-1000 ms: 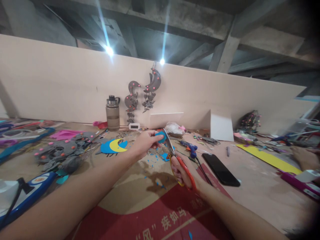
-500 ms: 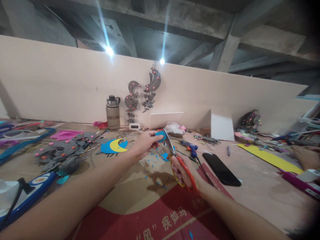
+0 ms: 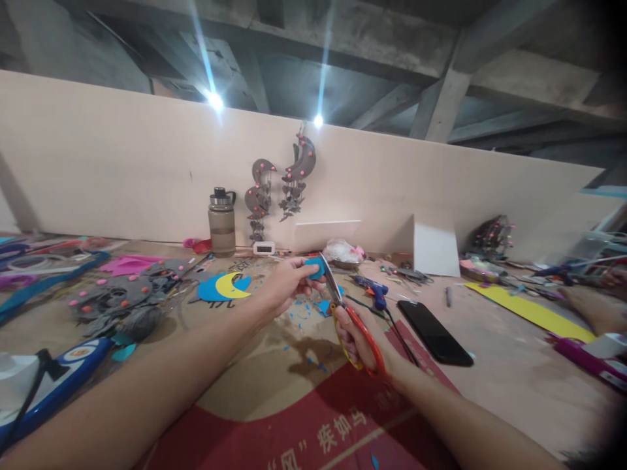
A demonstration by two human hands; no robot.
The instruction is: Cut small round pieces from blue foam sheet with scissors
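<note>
Scissors [image 3: 343, 303] meet blue foam [image 3: 314, 267] above the table [image 3: 490, 365]

Left hand [image 3: 289, 282] pinches the foam; right hand [image 3: 360, 339] grips the handles. Blades close beside the fingertips [image 3: 304, 277] risk a nick.

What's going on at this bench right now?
A person is cutting craft foam. The left hand pinches a small blue foam piece, and the right hand works orange-handled scissors with the blades at the piece's edge. Blue scraps lie on the table below, a black phone to the right.
</note>
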